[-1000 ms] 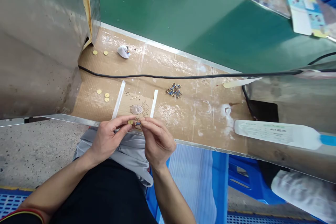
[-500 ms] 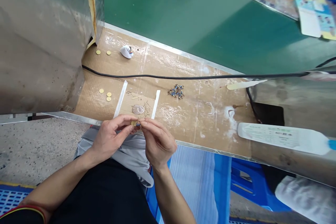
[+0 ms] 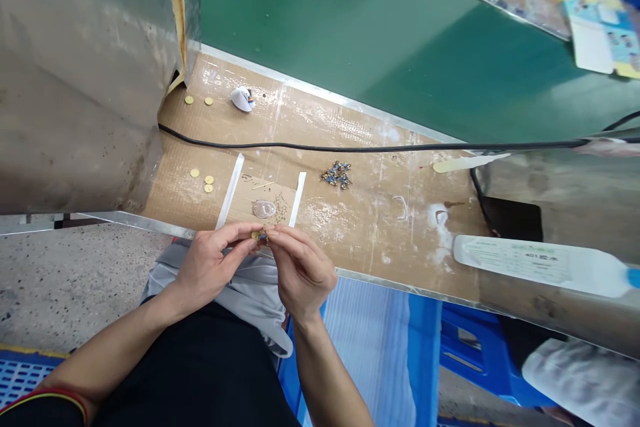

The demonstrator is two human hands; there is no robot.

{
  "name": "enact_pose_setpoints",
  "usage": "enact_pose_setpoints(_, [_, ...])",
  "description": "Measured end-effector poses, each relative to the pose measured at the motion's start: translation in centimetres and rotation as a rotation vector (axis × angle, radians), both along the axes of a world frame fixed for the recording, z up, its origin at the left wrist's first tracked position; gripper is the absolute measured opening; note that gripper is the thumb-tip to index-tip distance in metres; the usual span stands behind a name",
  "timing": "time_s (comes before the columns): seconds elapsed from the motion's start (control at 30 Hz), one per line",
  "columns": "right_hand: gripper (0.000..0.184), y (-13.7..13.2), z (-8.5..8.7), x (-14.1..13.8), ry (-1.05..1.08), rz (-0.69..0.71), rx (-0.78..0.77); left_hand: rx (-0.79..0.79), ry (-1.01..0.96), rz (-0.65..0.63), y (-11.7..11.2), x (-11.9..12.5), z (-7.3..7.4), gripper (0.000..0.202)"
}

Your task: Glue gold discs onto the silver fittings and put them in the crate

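Observation:
My left hand (image 3: 207, 268) pinches a small round yellow disc (image 3: 255, 235) between thumb and fingers at the bench's front edge. Against it, my right hand (image 3: 306, 272) pinches a tiny blue and brass-coloured piece (image 3: 263, 238); the fingertips hide most of it. Just beyond my hands lies a clear oval dish (image 3: 264, 208), with tiny dark bits (image 3: 283, 203) and a thin stick (image 3: 264, 185) around it. A pile of similar blue and brass pieces (image 3: 336, 175) sits to the right. Several matching yellow discs (image 3: 195, 173) lie on the left.
A black cable (image 3: 300, 145) crosses the cardboard-covered bench (image 3: 370, 213). A white bottle (image 3: 540, 263) lies at right, near a pale flat stick (image 3: 467, 163). Metal housing (image 3: 90, 93) stands at left. A crumpled white paper (image 3: 243, 99) lies behind, and a blue crate (image 3: 425, 347) below.
Both hands stay in almost the same place, with the disc and the small piece held together. The fingers have shifted only slightly; the whole view has moved a little.

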State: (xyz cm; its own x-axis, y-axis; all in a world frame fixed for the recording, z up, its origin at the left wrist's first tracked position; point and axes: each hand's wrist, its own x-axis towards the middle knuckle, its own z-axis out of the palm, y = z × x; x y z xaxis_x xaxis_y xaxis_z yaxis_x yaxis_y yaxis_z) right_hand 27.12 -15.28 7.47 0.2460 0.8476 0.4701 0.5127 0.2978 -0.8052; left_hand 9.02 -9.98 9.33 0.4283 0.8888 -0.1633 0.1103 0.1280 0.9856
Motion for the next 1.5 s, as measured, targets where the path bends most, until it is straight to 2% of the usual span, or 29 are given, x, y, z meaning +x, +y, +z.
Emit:
enact_pose_setpoints(0.3, [0.048,0.0,-0.1,0.1,0.006,0.029,0.003,0.108,0.058,0.0,-0.2,0.1,0.3,0.029])
enact_pose_setpoints(0.63, [0.057,-0.2,0.1,0.5,-0.06,0.093,0.052,0.338,0.199,-0.016,-0.6,-0.1,0.3,0.032])
enact_pose_setpoints(0.83, [0.058,-0.5,0.4,0.4,-0.146,0.079,0.105,0.471,0.248,-0.04,-0.8,-0.1,0.8,0.03])
enact_pose_setpoints(1.0, [0.056,-0.8,0.3,0.0,-0.173,0.088,0.133,0.458,0.253,-0.051,-1.0,-0.1,1.0,0.031])
enact_pose_setpoints(1.33, [0.056,-1.4,-0.3,0.2,-0.211,0.058,0.179,0.257,0.222,-0.093,-1.0,-0.3,1.9,0.028])
enact_pose_setpoints(1.5, [0.051,-1.9,-0.7,-0.2,-0.282,0.026,0.249,0.25,0.184,-0.052,-1.0,0.2,2.0,0.028])
